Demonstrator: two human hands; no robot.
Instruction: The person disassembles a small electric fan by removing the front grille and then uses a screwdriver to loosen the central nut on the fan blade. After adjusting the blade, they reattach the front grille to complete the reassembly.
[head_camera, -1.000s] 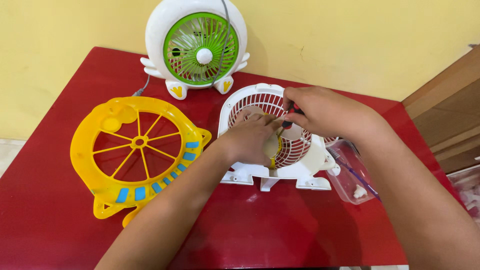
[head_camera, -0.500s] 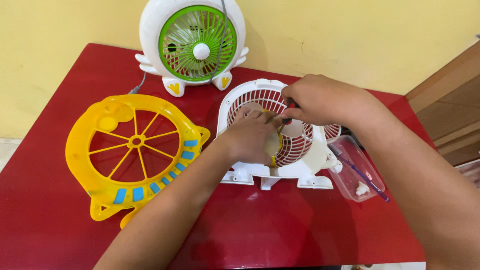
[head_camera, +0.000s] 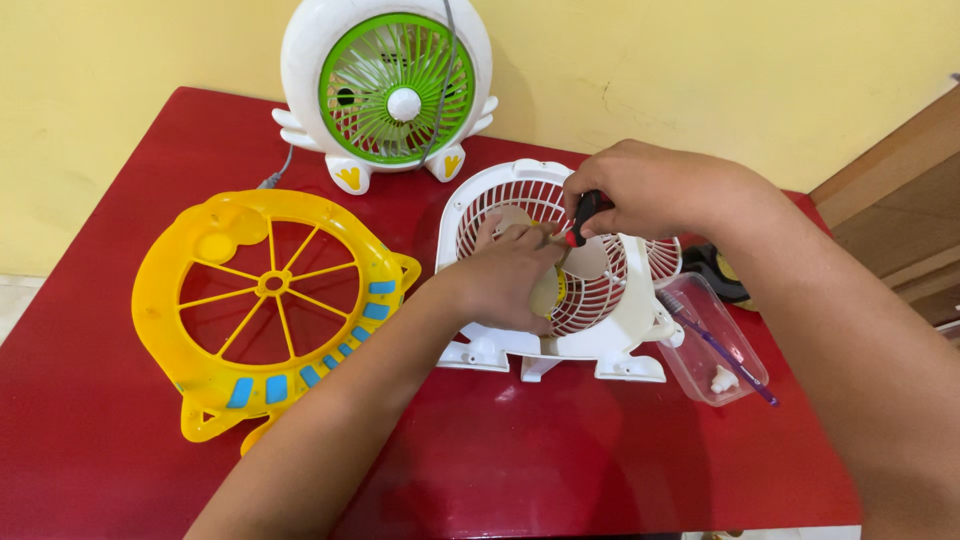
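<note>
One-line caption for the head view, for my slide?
Left hand steadies a white plastic fan housing on the red table while the right hand works a black-and-red-handled screwdriver at its centre.

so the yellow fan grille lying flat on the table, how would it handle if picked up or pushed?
The yellow grille is probably light: thin spokes, mostly open. It may flex a little, being a wide plastic ring. Lying flat on the glossy red table, it would likely slide, not tip or roll.
</note>
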